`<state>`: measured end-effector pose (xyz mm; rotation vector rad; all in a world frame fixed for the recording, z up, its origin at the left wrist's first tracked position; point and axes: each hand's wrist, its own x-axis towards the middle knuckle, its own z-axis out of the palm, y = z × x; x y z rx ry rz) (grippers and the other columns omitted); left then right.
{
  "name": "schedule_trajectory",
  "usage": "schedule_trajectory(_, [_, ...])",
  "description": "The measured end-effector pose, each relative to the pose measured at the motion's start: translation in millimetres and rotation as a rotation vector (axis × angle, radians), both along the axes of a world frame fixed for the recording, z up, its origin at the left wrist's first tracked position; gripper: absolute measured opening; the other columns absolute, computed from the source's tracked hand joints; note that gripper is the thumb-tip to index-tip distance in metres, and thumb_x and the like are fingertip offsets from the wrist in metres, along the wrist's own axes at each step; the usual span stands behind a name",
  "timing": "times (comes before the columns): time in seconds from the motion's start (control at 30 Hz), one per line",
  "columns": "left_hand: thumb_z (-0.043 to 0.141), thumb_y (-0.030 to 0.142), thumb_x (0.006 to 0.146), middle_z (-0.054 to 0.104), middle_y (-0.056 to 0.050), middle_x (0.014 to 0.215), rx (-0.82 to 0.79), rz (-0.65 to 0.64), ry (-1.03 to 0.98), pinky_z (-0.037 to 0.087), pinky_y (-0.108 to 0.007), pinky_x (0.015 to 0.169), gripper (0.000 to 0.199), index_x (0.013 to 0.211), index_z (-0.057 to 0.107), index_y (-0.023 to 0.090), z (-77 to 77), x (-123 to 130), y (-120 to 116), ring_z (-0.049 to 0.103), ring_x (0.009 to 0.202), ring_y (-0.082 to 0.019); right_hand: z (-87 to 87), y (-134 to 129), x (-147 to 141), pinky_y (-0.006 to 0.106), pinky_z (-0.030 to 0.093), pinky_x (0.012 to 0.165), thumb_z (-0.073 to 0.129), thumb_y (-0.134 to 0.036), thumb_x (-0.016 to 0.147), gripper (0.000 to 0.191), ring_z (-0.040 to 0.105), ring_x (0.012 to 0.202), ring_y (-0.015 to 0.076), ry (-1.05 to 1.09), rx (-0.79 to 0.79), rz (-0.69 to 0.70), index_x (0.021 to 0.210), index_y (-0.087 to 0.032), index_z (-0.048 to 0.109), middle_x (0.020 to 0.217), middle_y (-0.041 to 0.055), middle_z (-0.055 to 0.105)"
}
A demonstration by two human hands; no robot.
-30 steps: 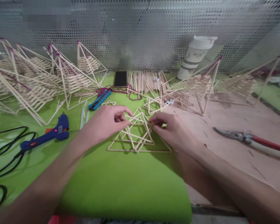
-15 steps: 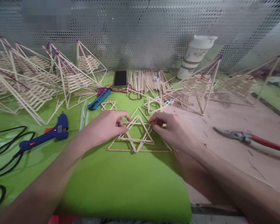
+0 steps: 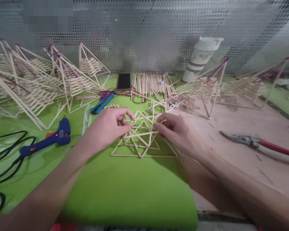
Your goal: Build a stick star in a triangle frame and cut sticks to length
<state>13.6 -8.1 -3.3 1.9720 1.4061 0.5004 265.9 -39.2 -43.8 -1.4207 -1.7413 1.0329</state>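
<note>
My left hand point(image 3: 113, 123) and my right hand point(image 3: 176, 130) face each other over the middle of the work surface, fingers curled in a pinch. Between them they hold a star frame of thin wooden sticks point(image 3: 144, 131) by its left and right sides. It is tilted, and its lines overlap another stick star point(image 3: 140, 148) beneath it. Under both lies a larger stick triangle point(image 3: 144, 156), flat on the green mat point(image 3: 130, 186). The fingertips partly hide the star's side corners. Behind my left hand, a small stick star point(image 3: 114, 106) is partly covered.
A blue glue gun point(image 3: 60, 133) with a black cord lies left, a blue utility knife point(image 3: 102, 103) behind. Farther back are a phone point(image 3: 124, 81), loose sticks point(image 3: 149, 84) and a white cup point(image 3: 202, 59). Pruning shears point(image 3: 252, 141) lie right. Stick pyramids point(image 3: 64, 77) stand on both sides.
The upper star has tilted and come up off the star beneath, so two overlapping outlines show. My left hand has risen slightly and covers more of the small star behind.
</note>
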Motion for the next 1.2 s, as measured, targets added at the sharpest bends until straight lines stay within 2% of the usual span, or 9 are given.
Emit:
schedule_trajectory(0.1, [0.073, 0.029, 0.087, 0.075, 0.001, 0.069, 0.011, 0.014, -0.032, 0.048, -0.024, 0.052, 0.014, 0.099, 0.077, 0.021, 3.4, 2.4, -5.4, 0.067, 0.055, -0.014, 3.3, -0.1, -1.8, 0.025, 0.045, 0.041, 0.072, -0.051, 0.099, 0.028, 0.061, 0.049, 0.0128, 0.18, -0.113, 0.023, 0.095, -0.023, 0.066, 0.069, 0.0003, 0.073])
schedule_trajectory(0.17, [0.071, 0.03, 0.089, 0.072, 0.002, 0.064, -0.049, -0.012, -0.012, 0.046, -0.024, 0.05, 0.02, 0.106, 0.076, 0.022, 6.0, 3.3, -7.9, 0.065, 0.051, -0.014, 4.8, 0.6, -2.2, 0.023, 0.047, 0.041, 0.079, -0.051, 0.094, 0.031, 0.059, 0.048, 0.0113, 0.264, -0.17, 0.0, 0.092, -0.022, 0.067, 0.068, -0.0002, 0.072])
schedule_trajectory(0.3, [0.066, 0.037, 0.095, 0.062, 0.005, 0.054, -0.082, -0.064, 0.113, 0.031, -0.024, 0.042, 0.035, 0.126, 0.073, 0.022, 7.0, 3.6, -7.3, 0.049, 0.04, -0.012, 7.5, 2.1, -1.4, 0.021, 0.042, 0.041, 0.086, -0.052, 0.087, 0.036, 0.055, 0.047, 0.009, 0.294, -0.261, -0.017, 0.083, -0.02, 0.07, 0.063, -0.0007, 0.068])
schedule_trajectory(0.4, [0.063, 0.041, 0.098, 0.065, 0.003, 0.059, 0.001, -0.06, 0.171, 0.027, -0.025, 0.042, 0.041, 0.134, 0.07, 0.023, 3.4, 4.4, -5.0, 0.049, 0.042, -0.012, 10.6, 2.7, -1.4, 0.022, 0.038, 0.042, 0.086, -0.047, 0.087, 0.032, 0.052, 0.047, 0.0088, 0.258, -0.301, -0.003, 0.079, -0.02, 0.071, 0.061, -0.0016, 0.065])
schedule_trajectory(0.57, [0.063, 0.04, 0.097, 0.076, -0.003, 0.081, 0.043, -0.008, 0.214, 0.032, -0.026, 0.045, 0.053, 0.147, 0.06, 0.022, 0.4, 6.9, -4.3, 0.054, 0.047, -0.014, 16.0, 4.1, -1.2, 0.026, 0.034, 0.046, 0.077, -0.034, 0.093, 0.023, 0.048, 0.051, 0.0102, 0.198, -0.284, -0.002, 0.074, -0.022, 0.075, 0.06, -0.0015, 0.06])
schedule_trajectory(0.7, [0.06, 0.044, 0.099, 0.079, -0.006, 0.09, -0.021, -0.059, 0.193, 0.027, -0.027, 0.042, 0.042, 0.132, 0.072, 0.022, -2.4, 8.3, -4.3, 0.043, 0.04, -0.01, 13.3, 4.1, 0.5, 0.028, 0.032, 0.047, 0.075, -0.036, 0.093, 0.024, 0.049, 0.053, 0.0116, 0.142, -0.279, 0.027, 0.073, -0.023, 0.076, 0.062, -0.0008, 0.06])
schedule_trajectory(0.87, [0.057, 0.04, 0.1, 0.078, -0.008, 0.084, -0.066, -0.029, 0.187, 0.029, -0.027, 0.043, 0.033, 0.104, 0.079, 0.016, -11.9, 8.7, -1.0, 0.047, 0.043, -0.011, -0.2, 4.3, 1.5, 0.028, 0.037, 0.047, 0.071, -0.04, 0.097, 0.014, 0.053, 0.052, 0.0137, 0.166, -0.247, -0.039, 0.097, -0.026, 0.073, 0.064, -0.0035, 0.063])
schedule_trajectory(1.03, [0.058, 0.039, 0.1, 0.077, -0.007, 0.082, -0.055, 0.001, 0.167, 0.037, -0.028, 0.048, 0.03, 0.099, 0.077, 0.016, -16.6, 7.5, 4.1, 0.059, 0.053, -0.016, -8.0, 6.1, 1.2, 0.031, 0.046, 0.054, 0.069, -0.037, 0.098, 0.014, 0.065, 0.066, 0.0176, 0.068, -0.07, -0.014, 0.099, -0.024, 0.072, 0.081, 0.0015, 0.073])
schedule_trajectory(1.2, [0.06, 0.035, 0.101, 0.076, -0.005, 0.079, -0.093, 0.028, 0.18, 0.035, -0.027, 0.048, 0.024, 0.101, 0.075, 0.016, -12.7, 9.5, 5.8, 0.058, 0.052, -0.015, -1.4, 3.8, -1.3, 0.032, 0.051, 0.056, 0.068, -0.033, 0.099, 0.012, 0.066, 0.071, 0.0182, -0.018, -0.041, -0.02, 0.102, -0.023, 0.074, 0.086, 0.0028, 0.075])
